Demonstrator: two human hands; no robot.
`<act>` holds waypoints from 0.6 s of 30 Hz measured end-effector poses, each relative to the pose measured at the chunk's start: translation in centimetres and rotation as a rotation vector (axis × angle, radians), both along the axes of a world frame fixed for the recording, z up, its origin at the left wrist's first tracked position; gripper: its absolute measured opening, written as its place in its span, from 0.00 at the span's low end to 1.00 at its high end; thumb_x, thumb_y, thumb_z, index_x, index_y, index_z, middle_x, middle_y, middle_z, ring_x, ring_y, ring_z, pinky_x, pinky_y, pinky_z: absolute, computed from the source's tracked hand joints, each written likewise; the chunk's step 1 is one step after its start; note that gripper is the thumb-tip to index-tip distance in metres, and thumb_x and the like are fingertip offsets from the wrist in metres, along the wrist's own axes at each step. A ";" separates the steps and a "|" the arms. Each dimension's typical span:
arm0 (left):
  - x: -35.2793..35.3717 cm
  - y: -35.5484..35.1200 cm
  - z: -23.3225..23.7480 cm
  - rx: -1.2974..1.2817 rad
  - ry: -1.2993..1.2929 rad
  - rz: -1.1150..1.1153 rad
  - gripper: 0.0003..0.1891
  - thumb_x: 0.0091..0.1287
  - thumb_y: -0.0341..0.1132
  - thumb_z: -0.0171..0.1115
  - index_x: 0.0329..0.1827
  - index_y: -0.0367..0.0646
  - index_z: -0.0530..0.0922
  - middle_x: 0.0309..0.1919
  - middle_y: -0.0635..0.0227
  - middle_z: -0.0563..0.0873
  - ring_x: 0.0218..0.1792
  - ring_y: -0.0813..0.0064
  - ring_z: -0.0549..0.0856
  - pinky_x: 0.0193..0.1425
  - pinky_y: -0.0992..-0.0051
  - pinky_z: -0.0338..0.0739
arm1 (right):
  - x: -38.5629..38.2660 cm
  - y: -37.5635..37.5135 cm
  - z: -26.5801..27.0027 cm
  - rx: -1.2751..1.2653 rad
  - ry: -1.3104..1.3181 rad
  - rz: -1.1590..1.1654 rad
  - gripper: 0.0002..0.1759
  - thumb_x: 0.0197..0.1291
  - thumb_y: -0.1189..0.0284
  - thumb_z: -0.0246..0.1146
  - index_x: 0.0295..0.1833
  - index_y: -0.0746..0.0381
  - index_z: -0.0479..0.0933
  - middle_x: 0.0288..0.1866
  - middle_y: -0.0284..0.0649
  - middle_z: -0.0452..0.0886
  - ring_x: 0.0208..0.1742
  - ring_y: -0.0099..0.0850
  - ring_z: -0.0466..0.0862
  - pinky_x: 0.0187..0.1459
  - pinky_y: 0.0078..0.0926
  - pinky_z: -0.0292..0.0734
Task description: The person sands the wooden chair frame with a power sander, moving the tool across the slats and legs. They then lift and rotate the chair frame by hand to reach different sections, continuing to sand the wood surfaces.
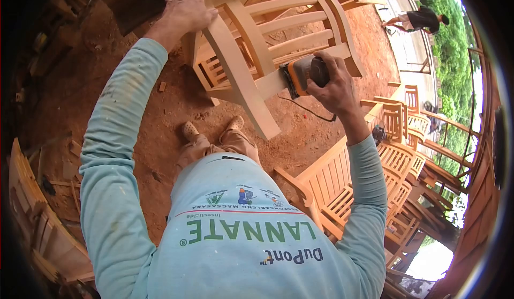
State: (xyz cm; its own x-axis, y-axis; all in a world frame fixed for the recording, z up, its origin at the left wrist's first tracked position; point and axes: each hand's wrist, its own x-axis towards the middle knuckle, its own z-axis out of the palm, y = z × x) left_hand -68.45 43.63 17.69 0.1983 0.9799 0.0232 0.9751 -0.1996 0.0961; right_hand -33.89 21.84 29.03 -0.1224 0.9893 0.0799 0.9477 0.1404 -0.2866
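Note:
A pale, unpainted wooden chair [263, 42] with curved slats stands tilted in front of me. My left hand [188, 10] is on its upper left corner, thumb against the wood and the other fingers reaching over the edge; their tips are partly hard to see. In my right hand [336, 87] is an orange-and-black power sander [305, 75], gripped from above. The sander's pad rests on a flat cross rail at the chair's lower right. A dark cord [305, 107] hangs below the tool.
Reddish bare earth [160, 106] lies under my feet. A slatted wooden bench [326, 178] and several more chairs [396, 162] stand at the right. Wooden panels [51, 224] lean at the lower left. Another person [420, 19] is far off at the upper right.

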 end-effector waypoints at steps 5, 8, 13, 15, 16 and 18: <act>-0.2 0.0 0.3 0.000 0.010 -0.013 0.53 0.79 0.63 0.60 0.95 0.43 0.46 0.94 0.51 0.49 0.93 0.48 0.49 0.90 0.42 0.60 | -0.1 -1.4 0.7 -0.046 0.022 0.086 0.40 0.53 0.66 0.77 0.75 0.45 0.78 0.61 0.51 0.81 0.54 0.55 0.89 0.55 0.50 0.89; -0.1 0.0 -0.1 0.008 0.028 -0.013 0.53 0.79 0.63 0.60 0.95 0.43 0.46 0.94 0.51 0.48 0.93 0.48 0.49 0.90 0.42 0.59 | 0.6 -0.6 0.3 -0.015 0.005 0.059 0.39 0.53 0.66 0.77 0.75 0.45 0.78 0.60 0.51 0.82 0.54 0.55 0.90 0.55 0.50 0.89; -0.1 -0.2 0.3 -0.025 -0.001 0.003 0.52 0.80 0.63 0.59 0.95 0.43 0.46 0.94 0.51 0.48 0.93 0.49 0.48 0.90 0.42 0.59 | 0.0 0.0 0.2 0.021 0.016 0.082 0.40 0.54 0.67 0.77 0.75 0.45 0.77 0.60 0.51 0.82 0.54 0.56 0.89 0.54 0.51 0.88; -0.1 -0.1 0.3 -0.018 0.008 -0.004 0.52 0.80 0.63 0.59 0.95 0.43 0.46 0.94 0.52 0.48 0.94 0.49 0.48 0.91 0.42 0.59 | -0.3 -1.0 0.3 -0.013 0.056 0.115 0.40 0.54 0.68 0.77 0.75 0.45 0.77 0.60 0.52 0.81 0.54 0.56 0.89 0.54 0.51 0.88; -0.2 -0.1 0.2 -0.015 0.013 -0.007 0.52 0.80 0.63 0.59 0.95 0.43 0.46 0.95 0.52 0.47 0.94 0.49 0.48 0.91 0.43 0.59 | -0.4 -1.3 0.3 -0.030 0.076 0.134 0.40 0.54 0.69 0.77 0.75 0.45 0.77 0.60 0.52 0.81 0.54 0.56 0.89 0.54 0.51 0.88; -0.2 0.0 -0.1 -0.009 0.004 -0.008 0.52 0.80 0.63 0.59 0.95 0.44 0.46 0.95 0.53 0.47 0.94 0.50 0.48 0.91 0.43 0.59 | -0.1 -1.3 0.4 -0.024 0.058 0.125 0.40 0.54 0.69 0.77 0.75 0.45 0.77 0.61 0.52 0.81 0.55 0.56 0.89 0.55 0.51 0.89</act>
State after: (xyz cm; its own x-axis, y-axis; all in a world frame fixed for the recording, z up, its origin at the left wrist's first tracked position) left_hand -68.68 43.59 17.64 0.2063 0.9784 0.0132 0.9739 -0.2066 0.0944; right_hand -33.94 20.52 29.42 -0.2408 0.9683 0.0667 0.9048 0.2489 -0.3455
